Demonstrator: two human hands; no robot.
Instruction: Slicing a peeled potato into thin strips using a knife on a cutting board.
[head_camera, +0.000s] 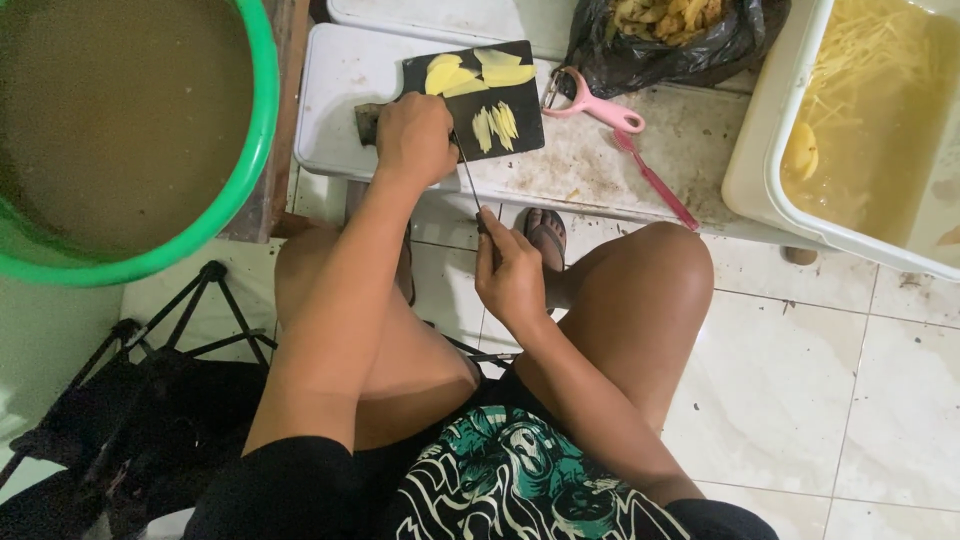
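Seated low on the tile floor, knees apart, with a white counter pulled in close so the work sits right in front of the body.

The left hand is curled shut over something at the near left edge of the black board, probably a piece of potato pinned down so it can't slide, though the hand covers it and I can't see it. The right hand hangs back over the lap, wrapped closed around the handle of a thin knife. The blade reaches forward to the board's near edge, just beside the left hand's fingers, so the cut lands next to the holding hand.

On the board, the wide potato slices sit at the far side and a small bunch of sticks lies in the middle, pushed clear of the cutting spot.

Everything else is arranged by reach:
- a pink peeler and a red stick-like tool lie on the counter to the right of the board, out of the blade's way
- a black bag of peelings sits at the back
- a white tub of water with cut sticks in it stands on the right, near the knife hand
- a green bucket of cloudy water sits on the left

A sandalled foot pokes out under the counter.
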